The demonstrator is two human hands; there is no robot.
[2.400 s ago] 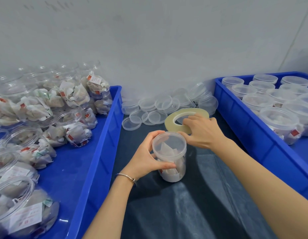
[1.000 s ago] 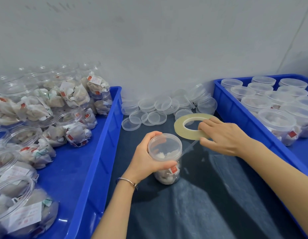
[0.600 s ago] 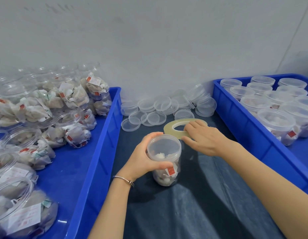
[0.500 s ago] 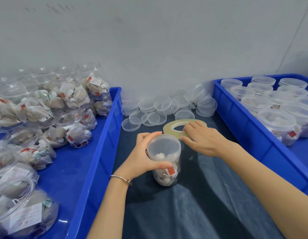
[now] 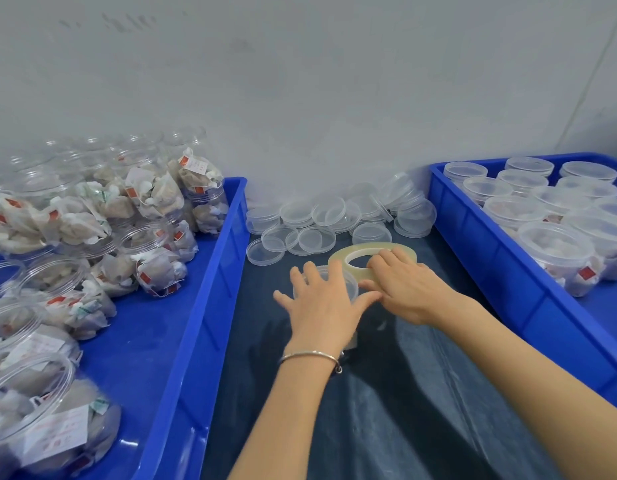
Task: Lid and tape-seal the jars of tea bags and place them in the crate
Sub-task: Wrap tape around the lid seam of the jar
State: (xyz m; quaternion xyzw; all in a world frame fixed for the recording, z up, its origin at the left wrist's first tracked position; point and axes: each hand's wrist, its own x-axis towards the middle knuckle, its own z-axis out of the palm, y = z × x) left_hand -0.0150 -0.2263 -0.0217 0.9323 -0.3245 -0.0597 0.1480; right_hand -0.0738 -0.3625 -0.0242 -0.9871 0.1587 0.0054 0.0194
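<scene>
1. Clear plastic jar [image 5: 350,287] stands upright on the dark cloth [image 5: 386,410] at the centre of the frame, between two blue crates; most of it is hidden under the left hand.
2. Left hand [image 5: 322,306] lies palm-down over the jar's lid, fingers straight and spread apart, the thumb reaching right toward the other hand. A thin metal bracelet [image 5: 310,356] circles its wrist.
3. Right hand [image 5: 404,289] is just right of the jar, touching the left thumb. Its fingers curl over the near rim of the tape roll [image 5: 345,256] and grip it.
4. The tape roll, pale yellow and translucent, sits tilted just behind the jar, its open hole facing up and toward the camera. Whether any tape runs from the roll to the jar cannot be told.
5. Loose clear lids [image 5: 317,239] are heaped against the grey wall [image 5: 300,81] behind the roll, some flat, some leaning on edge.
6. The left crate [image 5: 210,306], at the left of the frame, holds open jars stuffed with tea bags [image 5: 151,199], several lying on their sides.
7. The right crate [image 5: 490,244], at the right edge, holds upright lidded jars [image 5: 556,247] in rows, with tea bags visible through the nearest.
</scene>
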